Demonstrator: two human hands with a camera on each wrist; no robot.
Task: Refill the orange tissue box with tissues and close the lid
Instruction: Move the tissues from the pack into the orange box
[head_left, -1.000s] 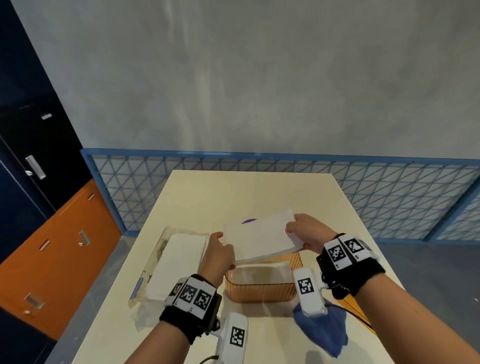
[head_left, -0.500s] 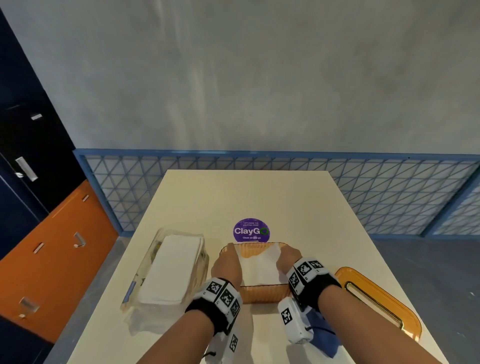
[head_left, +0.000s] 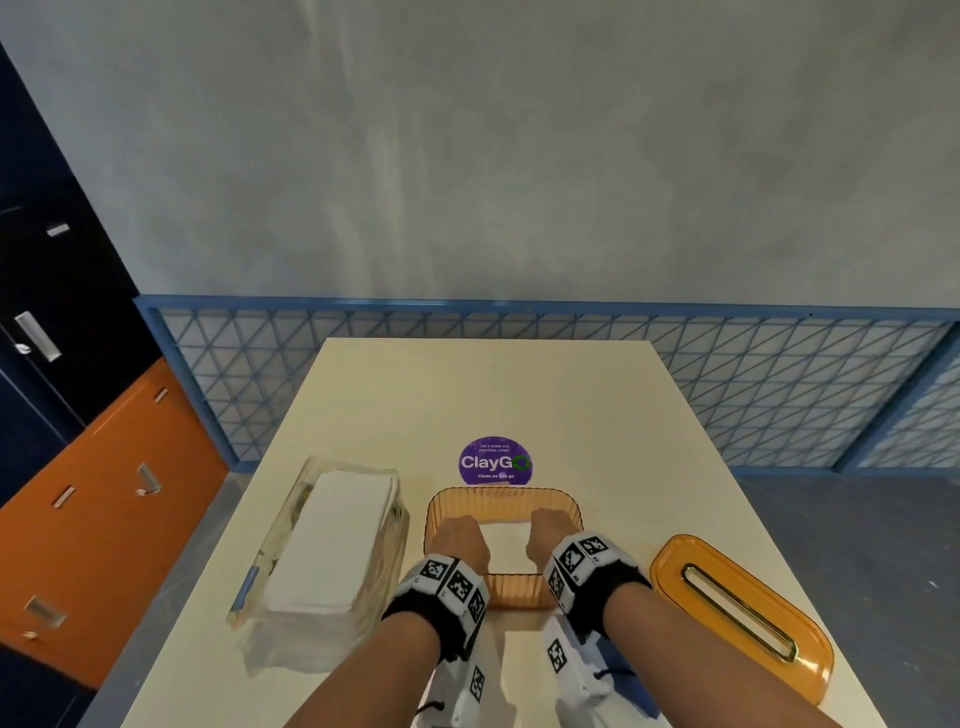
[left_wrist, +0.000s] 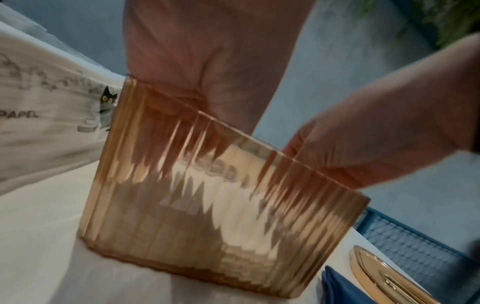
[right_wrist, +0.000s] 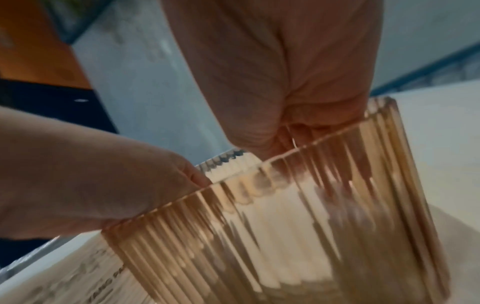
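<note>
The orange ribbed tissue box (head_left: 503, 498) stands open on the table in front of me. Both hands reach down into it. My left hand (head_left: 460, 540) is at the stack's left end and my right hand (head_left: 550, 535) at its right end, holding the white tissue stack (head_left: 506, 540) low inside. Through the box wall (left_wrist: 221, 226) the wrist views show only smeared, curled fingers. The orange lid (head_left: 737, 613) with its gold slot lies flat to the right, apart from the box.
A clear plastic pack of white tissues (head_left: 332, 545) lies left of the box, almost touching it. A purple round sticker (head_left: 496, 461) sits just behind the box. A blue cloth (head_left: 618, 670) lies under my right wrist. The table edges are near on both sides.
The tissue stack went from above the box, held at both ends, down into it. Both hands followed and now sit deep inside the box.
</note>
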